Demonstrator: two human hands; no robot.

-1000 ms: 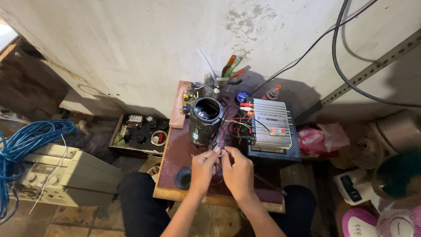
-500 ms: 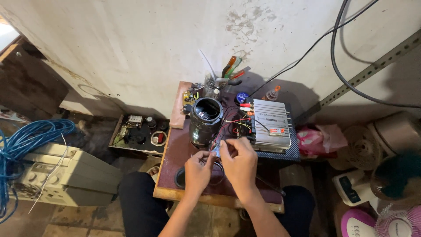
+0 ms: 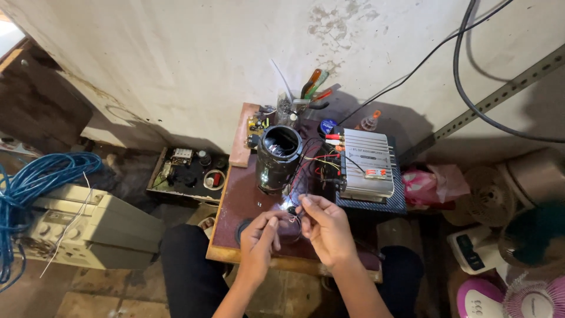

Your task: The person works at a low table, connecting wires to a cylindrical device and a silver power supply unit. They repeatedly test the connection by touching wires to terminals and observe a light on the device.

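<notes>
Both hands met over the small brown table [image 3: 235,206], just in front of the black cylinder [image 3: 278,158]. The left hand [image 3: 259,237] and the right hand [image 3: 325,227] each pinched thin wires [image 3: 292,207] (too fine to tell which strands) beside the silver amplifier [image 3: 366,162].

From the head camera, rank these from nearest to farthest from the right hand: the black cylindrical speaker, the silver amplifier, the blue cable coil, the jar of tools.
From the right hand:
1. Black cylindrical speaker, just beyond the fingers, slightly left.
2. Silver amplifier, behind and right; close to the speaker's range, though slightly farther.
3. Jar of tools, at the table's back by the wall.
4. Blue cable coil, far left, off the table.
</notes>
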